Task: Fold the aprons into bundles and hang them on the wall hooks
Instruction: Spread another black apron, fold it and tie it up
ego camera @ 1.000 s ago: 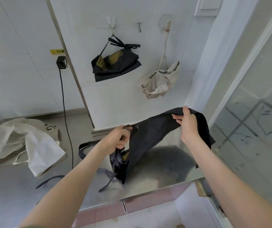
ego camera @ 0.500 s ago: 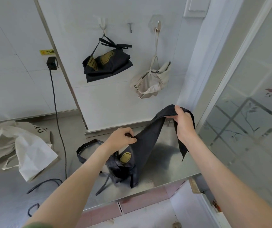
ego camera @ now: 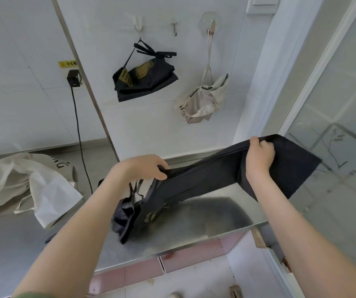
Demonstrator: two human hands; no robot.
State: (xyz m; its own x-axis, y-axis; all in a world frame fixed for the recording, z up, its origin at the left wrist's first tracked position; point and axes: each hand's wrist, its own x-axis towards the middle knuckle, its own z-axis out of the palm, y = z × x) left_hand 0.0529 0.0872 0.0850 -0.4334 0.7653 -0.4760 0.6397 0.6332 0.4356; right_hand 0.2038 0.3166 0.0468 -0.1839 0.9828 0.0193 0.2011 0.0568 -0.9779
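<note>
In front of me is the white tiled wall point(ego camera: 172, 130), and below it the stainless steel counter point(ego camera: 215, 224), which runs left to right. A frosted glass panel point(ego camera: 334, 104) closes off the right side.

The black apron point(ego camera: 205, 179) I am working on is stretched in the air above the counter between both hands. It is folded into a long band that rises toward the right, with its far end hanging past the right wrist. Its lower left end, straps and all, bunches on the steel. A cream apron point(ego camera: 22, 186) lies loose in a heap at the counter's left end, well apart from the black one.

Two bundles already hang on the wall – a black bundle point(ego camera: 144, 82) on the white hook point(ego camera: 138, 20) and a cream bundle point(ego camera: 203, 102) on the clear hook point(ego camera: 212, 25). The small metal hook point(ego camera: 174, 29) between them is bare.

My left hand point(ego camera: 142, 168) grips the band's near end, fingers curled down over the cloth. My right hand point(ego camera: 257, 155) grips the upper fold, fingers wrapped over its top edge – I cannot see the thumb.

A black plug point(ego camera: 73, 78) sits on the left wall under a yellow sticker point(ego camera: 67, 63), and its cable point(ego camera: 80, 136) drops to the counter.
</note>
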